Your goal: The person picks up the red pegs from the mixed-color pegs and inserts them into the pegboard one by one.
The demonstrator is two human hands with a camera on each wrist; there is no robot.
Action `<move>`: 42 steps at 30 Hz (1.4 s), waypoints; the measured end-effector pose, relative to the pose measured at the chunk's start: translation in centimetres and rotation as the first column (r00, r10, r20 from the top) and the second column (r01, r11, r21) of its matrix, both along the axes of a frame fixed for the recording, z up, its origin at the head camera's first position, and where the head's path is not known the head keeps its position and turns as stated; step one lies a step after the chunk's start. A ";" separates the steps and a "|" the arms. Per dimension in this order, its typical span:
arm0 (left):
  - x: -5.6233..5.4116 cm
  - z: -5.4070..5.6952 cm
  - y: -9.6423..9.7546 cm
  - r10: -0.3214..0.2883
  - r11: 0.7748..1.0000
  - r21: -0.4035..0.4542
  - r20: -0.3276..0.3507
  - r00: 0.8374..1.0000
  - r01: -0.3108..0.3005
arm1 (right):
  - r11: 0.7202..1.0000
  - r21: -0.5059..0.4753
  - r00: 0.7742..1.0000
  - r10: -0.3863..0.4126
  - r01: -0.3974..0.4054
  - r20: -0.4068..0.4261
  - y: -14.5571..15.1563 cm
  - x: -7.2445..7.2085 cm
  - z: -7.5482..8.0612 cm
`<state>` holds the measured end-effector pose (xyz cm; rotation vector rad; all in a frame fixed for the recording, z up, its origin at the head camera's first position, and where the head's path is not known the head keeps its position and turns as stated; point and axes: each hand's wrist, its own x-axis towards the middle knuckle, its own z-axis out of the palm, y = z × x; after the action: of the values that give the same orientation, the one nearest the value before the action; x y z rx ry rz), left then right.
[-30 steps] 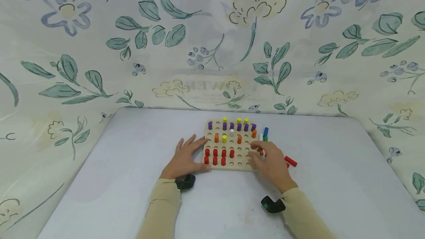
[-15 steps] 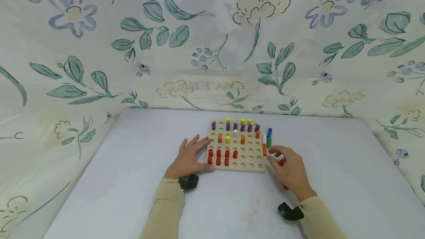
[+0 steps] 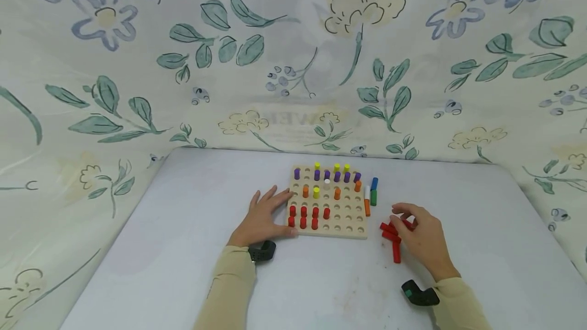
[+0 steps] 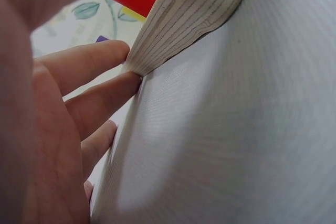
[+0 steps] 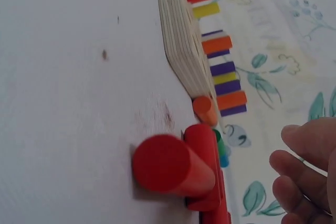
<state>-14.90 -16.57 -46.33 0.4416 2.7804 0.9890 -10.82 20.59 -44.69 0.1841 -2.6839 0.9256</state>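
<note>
A wooden pegboard [image 3: 343, 222] holds upright red pegs [image 3: 303, 212] in its two front rows, with orange, yellow, white and purple pegs further back. My left hand [image 3: 258, 221] rests along the board's left side, fingers spread; in the left wrist view its fingertips [image 4: 134, 80] touch the wooden edge. Over at the right, my right hand [image 3: 424, 238] is above several loose red pegs [image 3: 391, 237], its fingers slightly bent and partly covering one of them. The right wrist view shows nothing between the thumb and fingers [image 5: 299, 174], and the loose red pegs [image 5: 163, 163] lie apart from them.
Beside the board's right edge lie a blue peg [image 3: 374, 183], a green peg [image 3: 373, 197], a white peg [image 3: 367, 192] and an orange peg [image 3: 367, 208]. The white table [image 3: 321, 289] meets a floral-patterned backdrop [image 3: 293, 65] at its far edge.
My right hand has moved from the board's right side, past the orange peg, to the loose red pegs. The left hand keeps its place at the board. The head view has shifted slightly.
</note>
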 end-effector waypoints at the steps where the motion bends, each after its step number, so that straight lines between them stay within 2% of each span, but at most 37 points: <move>1: 0.0 0.0 0.0 -0.002 1.000 0.000 0.001 1.000 0.002 | 1.000 0.001 1.000 -0.002 0.002 0.000 0.1 0.0 0.0; 10: 0.1 0.0 0.1 -0.002 1.000 -0.006 0.003 1.000 0.002 | 1.000 -0.006 0.998 -0.020 0.020 -0.056 0.7 0.0 -0.5; 17: 0.1 0.2 0.0 -0.001 1.000 -0.004 0.003 1.000 0.001 | 0.986 -0.154 0.982 -0.086 0.060 -0.167 1.4 -0.6 -1.5; 21: 0.1 0.2 0.0 0.002 1.000 -0.008 -0.001 1.000 -0.002 | 0.974 -0.209 0.983 -0.121 0.091 -0.135 1.9 -0.8 -2.0; 24: 0.0 0.2 -0.1 0.003 1.000 -0.005 -0.008 1.000 -0.003 | 0.973 -0.200 0.987 -0.135 0.116 -0.083 2.0 -0.7 -2.0; 28: 0.0 0.2 -0.1 -0.002 1.000 0.001 -0.011 1.000 0.002 | 0.983 -0.138 0.991 -0.127 0.121 -0.032 2.2 -0.5 -2.0; 34: 0.0 0.2 -0.1 -0.006 1.000 0.004 -0.004 1.000 0.006 | 0.996 -0.024 0.996 -0.080 0.081 0.028 2.7 -0.5 -2.0; 42: 0.0 0.0 -0.1 -0.008 1.000 0.001 0.003 1.000 0.008 | 0.998 0.051 0.990 -0.055 0.049 0.130 3.2 -0.4 -1.6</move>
<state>-14.91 -16.64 -46.29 0.4507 2.7732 0.9886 -11.27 23.80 -46.29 0.0653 -2.8182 0.8873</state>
